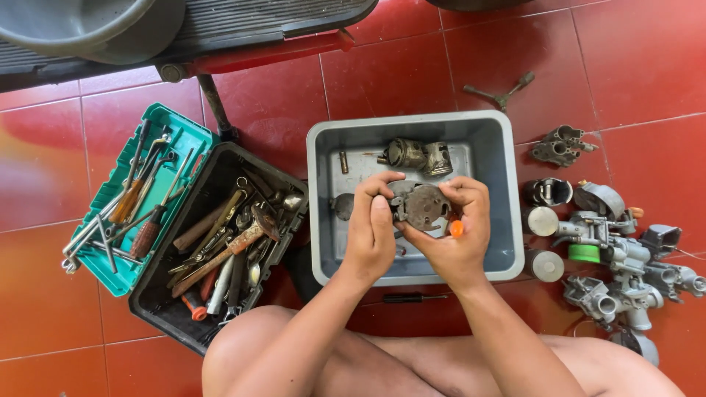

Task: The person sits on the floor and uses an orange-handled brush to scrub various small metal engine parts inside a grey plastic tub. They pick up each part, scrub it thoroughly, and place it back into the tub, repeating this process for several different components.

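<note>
**A:** Largest first: what lies beneath the fingers?

**B:** A grey plastic tub (491, 140), smooth-walled and rectangular, on glossy red floor tiles (647, 59). To the outer side of the left fingers sits a black toolbox (165, 294) with a teal tray (184, 136), full of long steel tools and wooden handles.

**A:** And the held piece?

**B:** A round metal part (425, 206), dull grey and grimy, cast in look, is held above the tub between both hands. The left hand (371, 231) curls its fingers (375, 182) over the part's upper edge, thumb pressed to its rim. The right hand (460, 228) wraps the other side, fingers closed, with an orange-handled tool (457, 229) tucked against the palm; its tip is hidden.

**A:** What could go wrong?

**B:** Probably a slip: an oily casting may twist out of the grip and drop onto the metal assembly (418, 156) just beyond the fingertips. The hidden tip could also skid towards the left thumb. Carburettor parts (625, 257) beyond the right fingers lie loose.
</note>
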